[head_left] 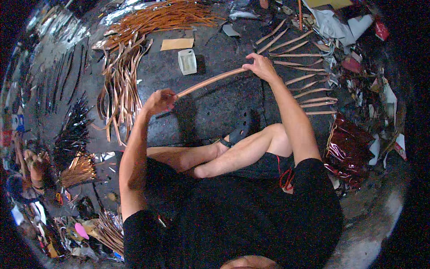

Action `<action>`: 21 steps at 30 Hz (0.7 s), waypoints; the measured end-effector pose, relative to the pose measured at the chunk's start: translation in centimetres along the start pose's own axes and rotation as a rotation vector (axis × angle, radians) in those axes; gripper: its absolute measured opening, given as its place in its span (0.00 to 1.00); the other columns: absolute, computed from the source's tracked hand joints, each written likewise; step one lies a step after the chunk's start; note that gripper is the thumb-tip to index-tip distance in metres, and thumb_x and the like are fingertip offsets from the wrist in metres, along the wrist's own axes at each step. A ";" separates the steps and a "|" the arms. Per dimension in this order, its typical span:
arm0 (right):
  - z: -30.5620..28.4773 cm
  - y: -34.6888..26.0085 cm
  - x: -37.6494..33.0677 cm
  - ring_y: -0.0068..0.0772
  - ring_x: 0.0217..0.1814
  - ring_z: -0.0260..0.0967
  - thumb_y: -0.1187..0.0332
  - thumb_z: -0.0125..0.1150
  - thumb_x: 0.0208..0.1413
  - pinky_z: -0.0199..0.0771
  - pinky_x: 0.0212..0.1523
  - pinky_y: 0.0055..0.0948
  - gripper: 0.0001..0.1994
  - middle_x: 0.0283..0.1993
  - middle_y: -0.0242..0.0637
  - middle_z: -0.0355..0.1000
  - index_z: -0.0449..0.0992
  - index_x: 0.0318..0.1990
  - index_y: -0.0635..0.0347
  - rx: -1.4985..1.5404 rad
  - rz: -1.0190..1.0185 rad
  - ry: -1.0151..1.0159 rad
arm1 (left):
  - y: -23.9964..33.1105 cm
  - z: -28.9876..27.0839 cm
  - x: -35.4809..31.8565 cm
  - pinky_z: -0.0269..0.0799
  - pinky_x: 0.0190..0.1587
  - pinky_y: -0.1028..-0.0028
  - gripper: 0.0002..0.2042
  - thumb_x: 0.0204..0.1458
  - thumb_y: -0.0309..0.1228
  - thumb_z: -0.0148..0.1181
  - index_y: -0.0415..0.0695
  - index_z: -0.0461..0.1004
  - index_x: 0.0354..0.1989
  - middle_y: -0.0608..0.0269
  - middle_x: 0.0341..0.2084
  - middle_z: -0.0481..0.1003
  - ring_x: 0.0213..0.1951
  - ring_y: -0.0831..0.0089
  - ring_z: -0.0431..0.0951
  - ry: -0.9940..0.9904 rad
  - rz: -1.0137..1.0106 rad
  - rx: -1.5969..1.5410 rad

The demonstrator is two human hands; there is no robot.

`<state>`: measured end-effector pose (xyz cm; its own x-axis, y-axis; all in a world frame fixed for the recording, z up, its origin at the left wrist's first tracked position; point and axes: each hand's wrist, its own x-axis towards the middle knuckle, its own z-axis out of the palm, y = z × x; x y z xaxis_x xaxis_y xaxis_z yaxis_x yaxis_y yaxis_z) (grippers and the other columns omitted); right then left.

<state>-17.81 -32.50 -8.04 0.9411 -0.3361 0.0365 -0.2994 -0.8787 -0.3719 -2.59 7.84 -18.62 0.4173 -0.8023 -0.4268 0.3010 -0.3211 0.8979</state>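
Upper centre of frame: left hand (160, 101) and right hand (262, 67) grip tan strip (210, 80) at opposite ends, apparently keeping it extended.

2 hands (160, 101) (262, 68), 1 held strip (210, 80), 1 white container (187, 62), 1 bright pink oval (81, 231)

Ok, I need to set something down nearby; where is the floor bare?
Bare floor lies below the held strip, between the white container and the dark shoe. A smaller bare patch separates the container from the long brown strips on the left. The right is crowded: spaced-out strips, then scraps.
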 end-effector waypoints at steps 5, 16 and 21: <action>6.5 -1.3 0.7 0.45 0.57 0.57 0.48 0.63 0.43 0.57 0.53 0.52 0.29 0.53 0.40 0.64 0.69 0.53 0.48 -0.384 0.146 0.148 | 1.2 4.4 0.7 0.70 0.28 0.69 0.09 0.53 0.31 0.53 0.45 0.73 0.40 0.61 0.18 0.75 0.22 0.74 0.76 0.240 0.132 0.597; 12.8 -14.8 3.7 0.57 0.72 0.25 0.28 0.46 0.43 0.21 0.65 0.59 0.40 0.69 0.56 0.37 0.71 0.54 0.50 -0.097 -0.186 0.044 | 0.6 4.3 0.7 0.70 0.40 0.64 0.11 0.47 0.24 0.52 0.45 0.73 0.40 0.48 0.31 0.76 0.37 0.52 0.77 0.300 0.339 0.677; 12.4 -15.9 3.6 0.56 0.72 0.26 0.29 0.47 0.43 0.19 0.65 0.58 0.38 0.68 0.56 0.40 0.77 0.44 0.55 -0.073 -0.213 0.045 | 1.6 4.0 0.2 0.70 0.39 0.64 0.11 0.47 0.24 0.52 0.46 0.73 0.40 0.49 0.32 0.76 0.38 0.54 0.77 0.322 0.285 0.724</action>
<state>-7.72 -15.52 -13.48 0.9769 -0.1535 0.1488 -0.1066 -0.9531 -0.2833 -5.51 5.18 -16.85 0.6513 -0.7541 -0.0841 -0.4319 -0.4596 0.7760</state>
